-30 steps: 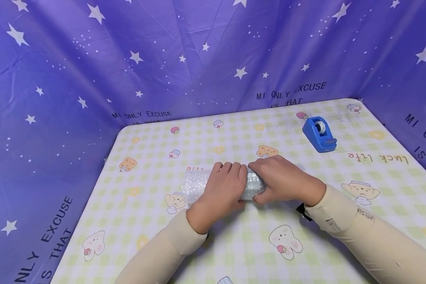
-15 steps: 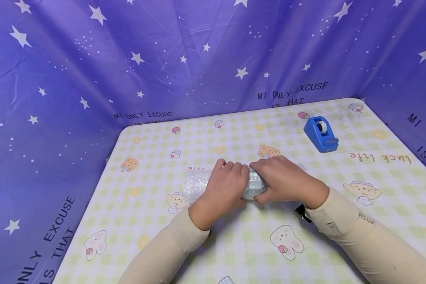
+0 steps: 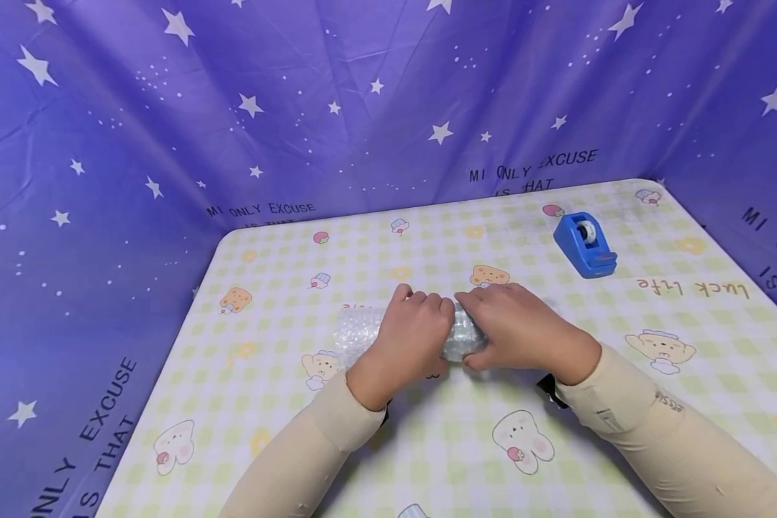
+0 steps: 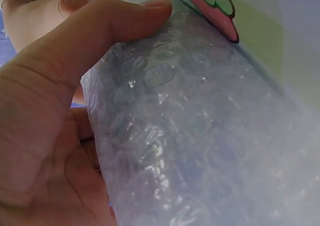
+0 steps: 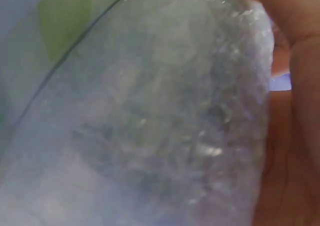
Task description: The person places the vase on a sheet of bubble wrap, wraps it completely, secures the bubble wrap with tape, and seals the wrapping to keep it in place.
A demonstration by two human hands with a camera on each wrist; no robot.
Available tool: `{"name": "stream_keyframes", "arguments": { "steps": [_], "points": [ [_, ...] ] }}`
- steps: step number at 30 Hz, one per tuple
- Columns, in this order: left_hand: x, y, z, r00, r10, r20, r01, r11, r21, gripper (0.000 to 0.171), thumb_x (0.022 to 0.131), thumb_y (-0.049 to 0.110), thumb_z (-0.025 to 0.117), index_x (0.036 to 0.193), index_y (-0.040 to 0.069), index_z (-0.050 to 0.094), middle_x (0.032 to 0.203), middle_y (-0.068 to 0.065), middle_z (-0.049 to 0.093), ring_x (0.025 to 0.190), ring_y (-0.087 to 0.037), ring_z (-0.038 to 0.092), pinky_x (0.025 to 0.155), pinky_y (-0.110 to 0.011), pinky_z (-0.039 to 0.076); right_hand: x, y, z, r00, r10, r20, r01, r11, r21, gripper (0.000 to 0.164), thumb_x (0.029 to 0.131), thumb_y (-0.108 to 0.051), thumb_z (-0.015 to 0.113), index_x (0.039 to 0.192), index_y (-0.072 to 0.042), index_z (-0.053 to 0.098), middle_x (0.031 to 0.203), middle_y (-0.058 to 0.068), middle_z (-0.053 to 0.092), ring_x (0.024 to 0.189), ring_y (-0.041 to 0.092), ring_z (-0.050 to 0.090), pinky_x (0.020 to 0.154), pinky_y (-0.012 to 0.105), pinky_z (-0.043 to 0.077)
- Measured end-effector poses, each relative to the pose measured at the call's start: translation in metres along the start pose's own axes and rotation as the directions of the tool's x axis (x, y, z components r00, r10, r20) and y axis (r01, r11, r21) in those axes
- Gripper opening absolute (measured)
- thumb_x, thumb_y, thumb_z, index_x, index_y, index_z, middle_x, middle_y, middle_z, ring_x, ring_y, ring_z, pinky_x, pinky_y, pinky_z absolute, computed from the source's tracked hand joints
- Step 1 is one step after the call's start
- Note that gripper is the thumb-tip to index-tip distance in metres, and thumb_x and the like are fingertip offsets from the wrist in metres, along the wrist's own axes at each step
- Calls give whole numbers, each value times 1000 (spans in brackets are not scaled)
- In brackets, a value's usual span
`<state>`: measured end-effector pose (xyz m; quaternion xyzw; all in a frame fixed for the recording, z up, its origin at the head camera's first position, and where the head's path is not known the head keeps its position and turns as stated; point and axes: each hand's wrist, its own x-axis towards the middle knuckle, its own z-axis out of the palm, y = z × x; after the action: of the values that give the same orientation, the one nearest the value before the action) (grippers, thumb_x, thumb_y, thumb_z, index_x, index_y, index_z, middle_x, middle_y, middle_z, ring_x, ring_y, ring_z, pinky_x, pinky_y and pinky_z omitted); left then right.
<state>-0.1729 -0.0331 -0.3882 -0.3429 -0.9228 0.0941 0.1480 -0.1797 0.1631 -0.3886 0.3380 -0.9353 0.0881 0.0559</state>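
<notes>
A roll of clear bubble wrap [image 3: 360, 334] lies sideways near the middle of the table, its left end sticking out past the hands. My left hand [image 3: 413, 334] grips it from above around the middle, fingers over the far side; in the left wrist view the thumb lies along the near side of the bubble wrap [image 4: 165, 116]. Close beside it, my right hand [image 3: 524, 327] grips the right part, thumb toward me. The right wrist view shows the bubble wrap [image 5: 165, 106] filling most of the frame, with part of the right hand [image 5: 300, 86] at its edge. Whatever the wrap may enclose is hidden.
A blue tape dispenser [image 3: 585, 244] with a roll of tape stands at the back right of the table. The tabletop [image 3: 265, 403] has a green checked cover with cartoon prints. Purple star-patterned curtains [image 3: 375, 108] hang behind and at both sides.
Both hands keep their grip on the bubble wrap in nearly the same place. The left wrist has shifted very slightly; the view itself moved a little after the first frame.
</notes>
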Motion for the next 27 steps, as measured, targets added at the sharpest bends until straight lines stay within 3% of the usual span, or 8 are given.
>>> {"name": "stream_keyframes", "arguments": {
  "steps": [14,20,27],
  "points": [
    [8,-10,-1,991,-5,136,20,994,-110,63,60,53,89,106,16,67,92,6,67,77,-15,62,79,-38,39,0,-5,-4,999,-28,-43,28,1000,3,69,61,-42,95,114,-7,66,94,3,68,83,21,63,80,44,53],
    [14,-20,-1,977,-6,214,47,981,-190,67,59,55,92,109,18,67,95,6,69,82,-14,66,80,-39,41,1,-6,-4,997,-44,-59,41,998,-48,85,59,-42,95,124,2,63,106,10,72,97,28,68,92,48,53],
    [18,-27,1,973,8,231,55,963,-263,56,61,47,90,104,19,66,93,8,68,81,-10,64,76,-39,42,2,-8,1,1000,20,-4,-20,991,-135,106,60,-51,96,140,6,56,127,16,69,117,35,66,107,61,43]
  ]
}}
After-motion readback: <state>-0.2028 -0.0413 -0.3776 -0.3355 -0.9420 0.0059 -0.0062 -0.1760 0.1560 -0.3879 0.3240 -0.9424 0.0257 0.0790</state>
